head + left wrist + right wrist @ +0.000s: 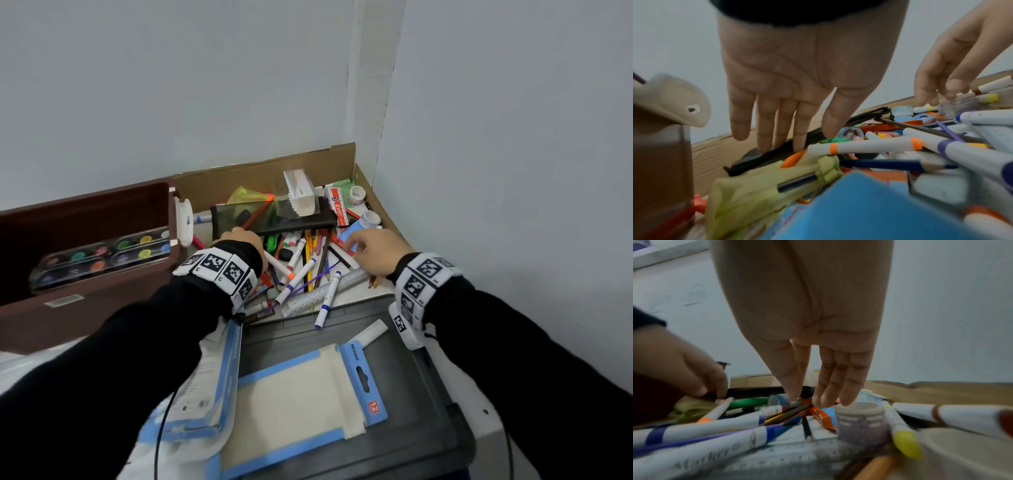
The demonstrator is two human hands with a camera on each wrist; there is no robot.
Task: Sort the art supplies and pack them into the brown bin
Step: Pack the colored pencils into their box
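Observation:
The brown bin (102, 308) stands at the left with a watercolour palette (102, 257) in it. To its right, a cardboard tray (239, 181) holds a heap of markers (294, 284), pencils, a ruler (329, 289) and a black mesh pouch (294, 222). My left hand (239, 240) pinches the pouch's zip edge (777, 155) between thumb and fingers (813, 139). My right hand (352, 246) reaches down with straight fingers (807, 400). Its fingertips touch a purple tape roll (861, 421) and an orange-and-blue pack (824, 417), holding nothing I can see.
A grey lid (428, 394) in front carries a blue-edged card pack (298, 394) and a white stick (371, 330). A white dispenser (301, 195), a red box (337, 205) and more tape rolls (358, 193) lie at the tray's back. Walls close in behind and to the right.

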